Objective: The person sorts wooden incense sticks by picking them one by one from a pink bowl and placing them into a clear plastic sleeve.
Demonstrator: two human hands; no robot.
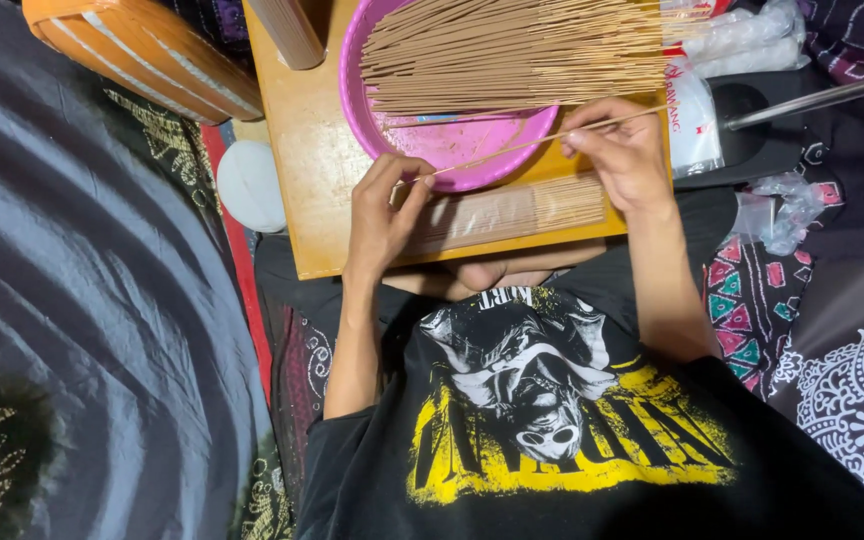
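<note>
Both hands pinch one thin stick [532, 143] that runs slantwise across the middle of the frame, just over the near rim of the pink basin [452, 150]. The left hand [382, 215] has its grip closed on the stick's lower end, thumb against fingertips. The right hand [624, 150] clamps the stick further up, fingers curled tight around it. The basin sits at the top centre on the wooden tabletop [307, 160] and holds a fanned heap of thin tan sticks [522, 50] lying crosswise over it. Below the basin, between the two hands, a flat bundle of sticks in a clear wrapper [512, 210] lies on the tabletop. At upper right, clear plastic packets [742, 35] are stacked.
</note>
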